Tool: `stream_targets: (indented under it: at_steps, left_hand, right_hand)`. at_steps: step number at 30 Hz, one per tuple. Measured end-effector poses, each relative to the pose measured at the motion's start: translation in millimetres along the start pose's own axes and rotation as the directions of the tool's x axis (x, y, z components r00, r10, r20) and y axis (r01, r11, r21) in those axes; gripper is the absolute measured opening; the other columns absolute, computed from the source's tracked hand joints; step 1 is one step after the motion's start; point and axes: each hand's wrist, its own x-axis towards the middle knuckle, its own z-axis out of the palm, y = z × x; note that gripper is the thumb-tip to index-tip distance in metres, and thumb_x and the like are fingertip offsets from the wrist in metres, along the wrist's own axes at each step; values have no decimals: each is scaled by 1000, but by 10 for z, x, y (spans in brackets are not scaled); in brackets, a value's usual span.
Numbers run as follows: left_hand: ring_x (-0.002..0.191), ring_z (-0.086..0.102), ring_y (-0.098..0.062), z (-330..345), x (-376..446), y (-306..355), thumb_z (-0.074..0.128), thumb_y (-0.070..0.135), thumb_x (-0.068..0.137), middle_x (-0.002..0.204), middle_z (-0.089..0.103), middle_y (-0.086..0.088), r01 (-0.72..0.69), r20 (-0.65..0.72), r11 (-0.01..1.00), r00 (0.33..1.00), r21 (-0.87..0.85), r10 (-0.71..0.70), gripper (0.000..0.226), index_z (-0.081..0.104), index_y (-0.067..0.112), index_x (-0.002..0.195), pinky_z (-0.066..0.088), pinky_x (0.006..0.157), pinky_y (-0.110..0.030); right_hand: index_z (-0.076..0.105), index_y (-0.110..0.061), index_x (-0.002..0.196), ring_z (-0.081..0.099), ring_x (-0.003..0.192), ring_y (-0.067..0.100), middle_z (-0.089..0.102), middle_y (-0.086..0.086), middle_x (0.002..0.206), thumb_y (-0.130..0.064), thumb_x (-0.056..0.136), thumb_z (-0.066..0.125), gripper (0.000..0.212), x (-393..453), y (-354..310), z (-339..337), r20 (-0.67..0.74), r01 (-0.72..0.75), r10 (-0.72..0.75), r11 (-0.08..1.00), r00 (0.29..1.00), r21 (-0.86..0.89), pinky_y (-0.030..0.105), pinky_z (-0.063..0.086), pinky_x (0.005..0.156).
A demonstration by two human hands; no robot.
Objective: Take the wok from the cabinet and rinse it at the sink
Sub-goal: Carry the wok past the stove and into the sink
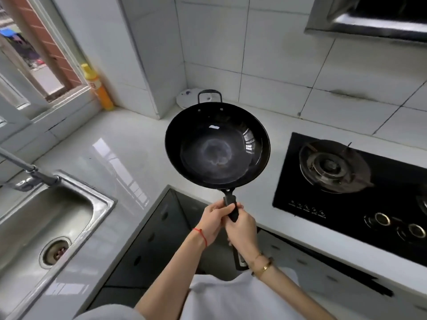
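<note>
Spanning corner of tiled kitchen: white desk [111, 158], steel sink [57, 218] at left, black gas hob [346, 192] at right. Wok [217, 144] held in air above desk, between sink and hob. Left hand [213, 219] and right hand [242, 229] both wrap handle, left grip seemingly nearer bowl. Long axis runs from person outward, bowl beyond hands, open side up.

We're in a home kitchen: white tiled walls and a pale countertop [129, 144] wrapping the corner. Left of the gripped wok handle sits a stainless sink [101, 204] with its faucet [30, 169]; to the right, a black glass gas hob [342, 181] with burner and knobs, a range hood [369, 21] above it. Far left, a yellow bottle [99, 88] stands by the window [34, 56].
</note>
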Motion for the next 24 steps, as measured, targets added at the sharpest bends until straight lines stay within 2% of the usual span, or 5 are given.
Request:
stream_targets:
  at_steps: [3, 9, 14, 20, 24]
  left_hand:
    - [104, 68, -23, -189, 152, 196, 57, 7, 94, 103, 72, -11, 46, 55, 998, 997, 49, -48, 18, 69, 4, 107, 54, 87, -30]
    - [104, 69, -23, -472, 440, 476, 56, 8, 95, 104, 72, -11, 114, 152, 983, 979, 143, -136, 20, 69, 4, 110, 55, 84, -29]
    - [102, 68, -22, -572, 632, 536, 53, 6, 95, 104, 71, -11, 198, 193, 973, 957, 118, -218, 20, 68, 5, 110, 54, 85, -29]
    - [100, 68, -23, -574, 851, 518, 51, 4, 95, 99, 72, -10, 263, 225, 958, 932, 116, -283, 22, 72, 10, 99, 51, 93, -35]
    - [101, 66, -23, -545, 967, 529, 51, 4, 96, 98, 71, -9, 282, 222, 952, 927, 121, -303, 21, 70, 8, 103, 50, 96, -35]
  right_hand:
    - [55, -32, 98, 63, 52, 7, 63, -11, 72, -29, 91, 60, 9, 87, -161, 192, -49, -28, 30, 998, 998, 57, 14, 45, 38]
    - [55, -28, 99, 63, 52, 10, 63, -8, 74, -26, 93, 57, 7, 287, -362, 557, -150, -114, 132, 986, 980, 122, 14, 42, 36]
    - [59, -22, 106, 69, 66, 19, 63, -8, 78, -27, 95, 55, 13, 424, -412, 753, -239, -179, 203, 977, 950, 119, 23, 53, 47]
    - [61, -18, 107, 68, 77, 14, 63, -8, 83, -24, 95, 54, 16, 584, -375, 827, -307, -227, 247, 969, 919, 100, 12, 44, 50]
    - [61, -13, 110, 70, 84, 22, 71, 3, 93, -25, 95, 54, 21, 693, -365, 812, -310, -252, 268, 963, 912, 92, 32, 59, 65]
